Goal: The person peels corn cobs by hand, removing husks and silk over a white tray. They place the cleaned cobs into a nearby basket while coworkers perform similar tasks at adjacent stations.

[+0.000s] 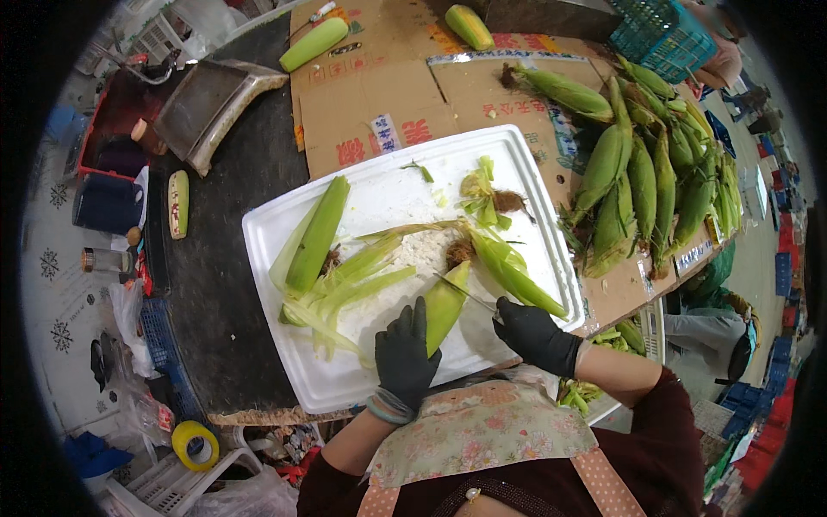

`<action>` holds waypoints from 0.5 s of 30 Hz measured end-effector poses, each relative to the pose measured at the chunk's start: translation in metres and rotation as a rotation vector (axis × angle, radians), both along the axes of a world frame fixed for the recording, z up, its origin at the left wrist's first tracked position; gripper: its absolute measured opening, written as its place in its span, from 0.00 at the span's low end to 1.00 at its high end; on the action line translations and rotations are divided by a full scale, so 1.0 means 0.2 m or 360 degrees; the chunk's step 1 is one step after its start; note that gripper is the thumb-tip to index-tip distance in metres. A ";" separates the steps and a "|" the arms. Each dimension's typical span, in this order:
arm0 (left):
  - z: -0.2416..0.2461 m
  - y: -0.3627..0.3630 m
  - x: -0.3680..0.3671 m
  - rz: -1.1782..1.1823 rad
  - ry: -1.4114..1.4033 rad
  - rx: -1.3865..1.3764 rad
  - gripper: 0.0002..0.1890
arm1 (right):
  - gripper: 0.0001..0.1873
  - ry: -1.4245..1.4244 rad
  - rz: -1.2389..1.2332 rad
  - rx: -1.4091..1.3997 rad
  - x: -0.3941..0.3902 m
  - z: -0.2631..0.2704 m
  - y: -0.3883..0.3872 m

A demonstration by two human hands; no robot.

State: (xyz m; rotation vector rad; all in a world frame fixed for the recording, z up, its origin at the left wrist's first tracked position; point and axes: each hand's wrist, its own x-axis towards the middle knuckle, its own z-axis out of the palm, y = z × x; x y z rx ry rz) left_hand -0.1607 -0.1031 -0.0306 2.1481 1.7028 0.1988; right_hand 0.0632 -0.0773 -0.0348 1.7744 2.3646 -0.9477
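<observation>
An ear of corn in its green husk [446,309] lies on a white foam lid [381,169], its brown silk tip pointing away from me. My left hand [406,352], in a black glove, holds the ear near its lower end. In my gloved right hand [533,333] is a knife [470,295]; its thin blade lies across the husk below the silk. Peeled husk leaves [362,271] spread over the lid's left and middle, and more husk [517,271] lies at the right. A cut tip with brown silk [507,201] rests near the upper right.
Unpeeled corn ears [643,168] are heaped on the cardboard [375,84] at the right. Two trimmed ears lie at the back, and a partly bare one [178,205] at the left. A metal tray [200,106], a teal crate [662,39] and a glass jar [106,260] stand around. People are beyond.
</observation>
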 end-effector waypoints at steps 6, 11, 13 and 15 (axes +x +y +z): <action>0.00 0.00 0.02 -0.0078 0.0182 0.0160 0.44 | 0.08 0.0353 0.0025 0.0269 -0.09 -0.13 0.08; 0.00 0.10 -0.12 0.0301 -0.0803 -0.0125 0.40 | 0.08 0.0426 -0.0294 0.0254 -0.09 -0.11 -0.04; -0.02 0.15 -0.19 0.0336 -0.1169 -0.0295 0.39 | 0.08 0.0471 -0.0264 0.0288 -0.12 -0.06 -0.02; -0.03 0.17 -0.25 0.0326 -0.1423 -0.0615 0.39 | 0.08 0.0481 -0.0200 0.0445 -0.16 -0.01 0.05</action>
